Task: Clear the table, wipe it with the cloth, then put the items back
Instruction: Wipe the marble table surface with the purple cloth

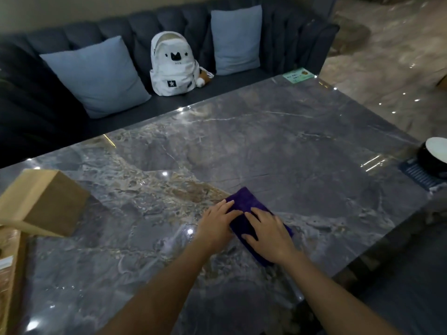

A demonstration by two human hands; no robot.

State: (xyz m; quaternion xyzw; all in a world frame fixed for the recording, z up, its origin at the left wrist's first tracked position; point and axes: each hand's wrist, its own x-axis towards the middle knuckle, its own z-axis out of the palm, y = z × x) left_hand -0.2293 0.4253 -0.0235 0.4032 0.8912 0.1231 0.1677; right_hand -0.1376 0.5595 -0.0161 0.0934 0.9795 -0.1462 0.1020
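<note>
A folded purple cloth lies flat on the grey marble table, near its front middle. My left hand rests on the cloth's left edge with fingers stretched out. My right hand lies palm down over the cloth's right part, fingers spread. Both hands press on the cloth; neither one grasps it. A black bowl with a white inside stands on a dark mat at the table's right edge.
A tan wooden box stands at the table's left edge. A small green card sits at the far right corner. Behind the table is a dark sofa with two blue cushions and a white backpack.
</note>
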